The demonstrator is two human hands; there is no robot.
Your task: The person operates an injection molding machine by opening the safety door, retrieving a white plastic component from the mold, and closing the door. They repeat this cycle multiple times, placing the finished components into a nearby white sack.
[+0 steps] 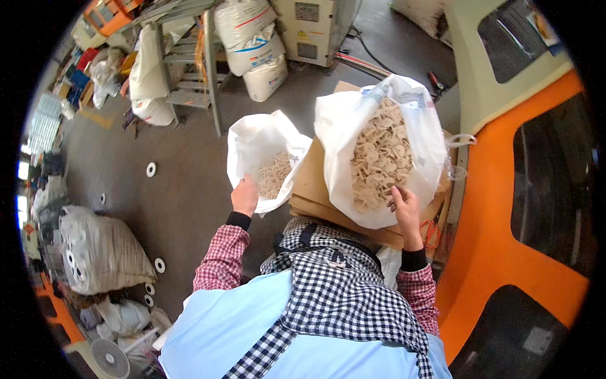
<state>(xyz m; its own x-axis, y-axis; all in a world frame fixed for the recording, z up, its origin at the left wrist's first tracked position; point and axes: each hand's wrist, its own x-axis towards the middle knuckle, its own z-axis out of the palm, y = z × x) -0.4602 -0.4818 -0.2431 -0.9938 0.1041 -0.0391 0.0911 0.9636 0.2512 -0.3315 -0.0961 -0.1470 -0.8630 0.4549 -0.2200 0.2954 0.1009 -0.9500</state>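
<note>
Two white plastic bags stand in front of me with their mouths wide. The left bag point(243, 142) holds many thin beige stick-like pieces point(273, 177). My left hand point(245, 194) is at this bag's near left rim, its fingers curled; whether they grip the rim or a small piece is hidden. Beige disc-shaped pieces with short stems point(382, 148) fill much of the right bag point(338, 136). Over its near right side is my right hand point(404, 207), fingers bent together beside the discs. Anything small between its fingertips is too small to make out.
Brown cardboard point(309, 183) lies under and beside the right bag. An orange machine point(470, 252) rises close on my right. Stacked white sacks point(262, 57) and a metal step ladder point(189, 82) stand ahead. A large grey-white sack point(107, 252) and white rings point(151, 169) are on the left floor.
</note>
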